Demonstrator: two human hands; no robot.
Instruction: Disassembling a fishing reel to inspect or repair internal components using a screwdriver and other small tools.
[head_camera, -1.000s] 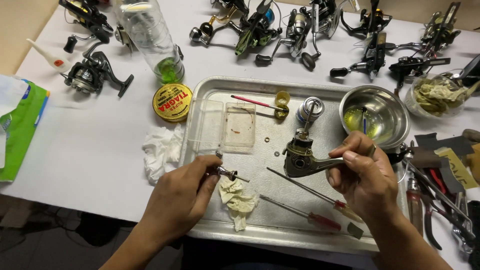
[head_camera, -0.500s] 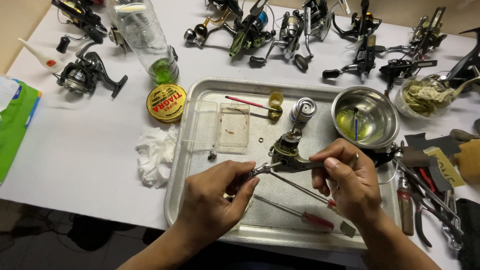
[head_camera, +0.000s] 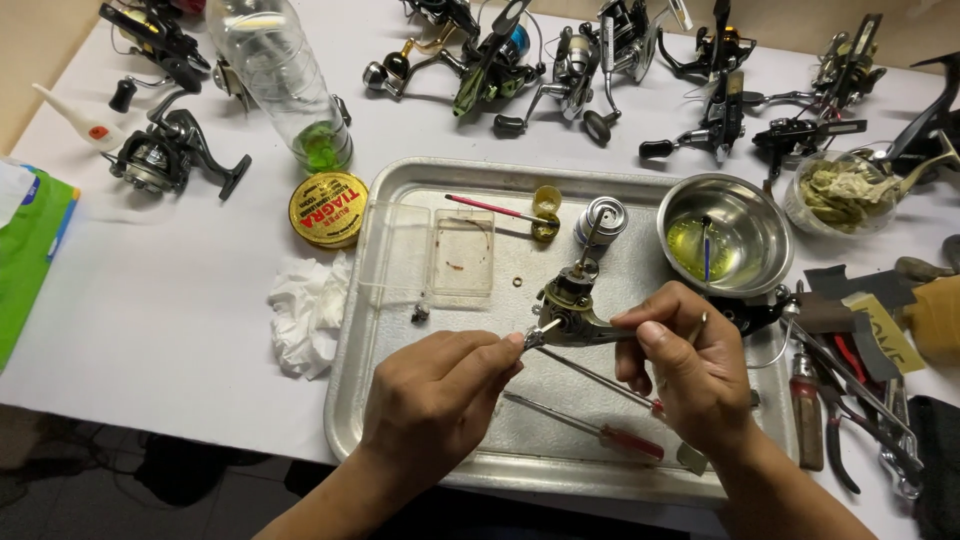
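Over tray (head_camera: 400, 180) — right hand (head_camera: 690, 375) gripping reel body (head_camera: 575, 310), left hand (head_camera: 435, 400) pinching pin

— Where does everything sit?

— The metal tray (head_camera: 400, 190) lies mid-table. Over its near half, the left hand (head_camera: 435, 395) and right hand (head_camera: 690, 365) meet at a reel body (head_camera: 575, 310), with two screwdrivers (head_camera: 590, 430) lying beneath.

— And farther back?

— A steel bowl (head_camera: 765, 260) sits in the tray's far right corner, a clear box (head_camera: 430, 255) far left. A round tin (head_camera: 327, 208) and crumpled tissue (head_camera: 305, 310) lie left of the tray, pliers (head_camera: 850, 420) right, assembled reels (head_camera: 560, 60) along the far edge.
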